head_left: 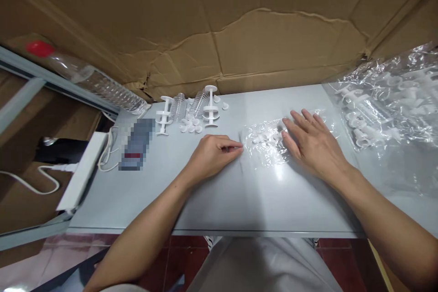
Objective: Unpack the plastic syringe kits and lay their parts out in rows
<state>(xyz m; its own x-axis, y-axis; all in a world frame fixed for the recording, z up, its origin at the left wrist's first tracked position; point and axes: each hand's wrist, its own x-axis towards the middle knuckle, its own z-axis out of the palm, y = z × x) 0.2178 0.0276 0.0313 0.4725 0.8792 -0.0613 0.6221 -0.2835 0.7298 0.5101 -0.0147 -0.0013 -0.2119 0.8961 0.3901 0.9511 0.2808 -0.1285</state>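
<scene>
A small clear plastic bag [270, 159] lies flat on the grey table, with several small white plastic pieces [260, 138] showing in it. My left hand [217, 155] pinches at the bag's left edge, thumb and forefinger together. Spread over the right part of the bag is my right hand [313, 148], its fingers apart and the palm down, hiding what lies beneath. Beyond my left hand stand white plunger-like parts [211, 107], clear ribbed plastic tubes [178, 107] and a little pile of white caps [190, 124].
At the right, a large clear bag [410, 114] bulges with white plastic parts. A blurred-out flat object [137, 145], a white power strip [82, 171] with cables and a red-capped bottle [99, 82] are on the left. Cardboard [287, 50] walls the back.
</scene>
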